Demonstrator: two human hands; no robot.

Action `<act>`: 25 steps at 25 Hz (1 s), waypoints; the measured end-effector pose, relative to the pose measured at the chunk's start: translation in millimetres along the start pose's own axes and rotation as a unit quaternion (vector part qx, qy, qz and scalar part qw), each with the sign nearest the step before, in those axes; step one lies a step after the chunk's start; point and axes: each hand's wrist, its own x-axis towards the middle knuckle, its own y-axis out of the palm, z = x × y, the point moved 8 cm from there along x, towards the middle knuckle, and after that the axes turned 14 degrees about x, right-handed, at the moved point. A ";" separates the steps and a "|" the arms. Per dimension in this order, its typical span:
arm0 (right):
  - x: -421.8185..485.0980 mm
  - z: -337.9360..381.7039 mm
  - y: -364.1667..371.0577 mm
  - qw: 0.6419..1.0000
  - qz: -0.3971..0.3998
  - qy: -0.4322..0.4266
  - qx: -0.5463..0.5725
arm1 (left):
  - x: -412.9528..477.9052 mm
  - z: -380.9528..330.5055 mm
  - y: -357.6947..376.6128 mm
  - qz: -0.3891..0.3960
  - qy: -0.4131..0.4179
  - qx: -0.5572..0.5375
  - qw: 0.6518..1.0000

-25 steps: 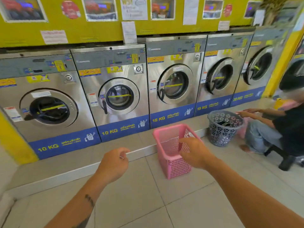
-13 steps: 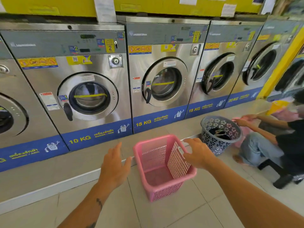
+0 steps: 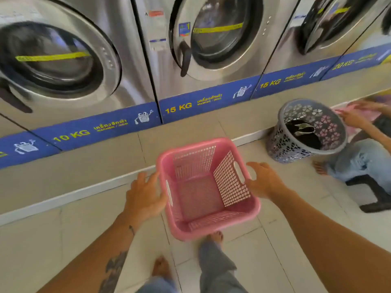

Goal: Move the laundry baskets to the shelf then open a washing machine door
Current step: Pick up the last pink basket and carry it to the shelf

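An empty pink basket [image 3: 208, 189] stands on the pale tiled floor [image 3: 296, 240] directly in front of the person, just short of the raised step [image 3: 84, 166] that carries the washing machines. The left hand [image 3: 143, 197] is spread open against the basket's left wall, fingers splayed near the slot handle; the right hand [image 3: 264, 182] is likewise open at the right wall beside the opposite handle [image 3: 239, 172]. Neither hand has closed on anything; whether the palms actually touch the plastic cannot be confirmed, as the frame is motion-blurred. The symmetrical placement suggests preparation for a two-handed lift by the side handles, which suits a light, rigid, perforated container. A second, grey basket [image 3: 306, 132] with a floral cut-out pattern sits near the step to the right, holding dark garments; another person's hand [image 3: 353, 118] is beside it, so it is presumably in use. The machines behind are stainless front-loaders, their doors shut, including the one marked 15 KG [image 3: 218, 37] straight ahead, with its dark door handle [image 3: 185, 58] on the left of the porthole. No shelf is visible. The task appears to be at its opening step.
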 end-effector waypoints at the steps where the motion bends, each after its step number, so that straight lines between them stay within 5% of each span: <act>1: 26.7 -12.4 14.0 1.000 0.018 0.007 -0.002 | 13.9 -1.7 22.0 0.021 -0.014 0.011 1.000; 8: 164.0 -101.8 116.6 0.993 0.087 0.075 -0.009 | 81.8 4.9 196.4 0.167 -0.165 -0.051 0.971; 13: 201.5 -131.5 130.2 0.992 0.071 0.105 -0.001 | 110.0 12.6 248.2 0.180 -0.220 -0.190 0.940; 20: 178.9 -61.6 112.3 0.996 0.078 0.012 -0.042 | 59.0 45.5 200.1 0.110 -0.256 -0.226 0.933; 25: 114.3 62.7 109.1 0.977 0.121 -0.164 -0.059 | -68.4 104.8 117.6 -0.016 -0.353 -0.242 0.904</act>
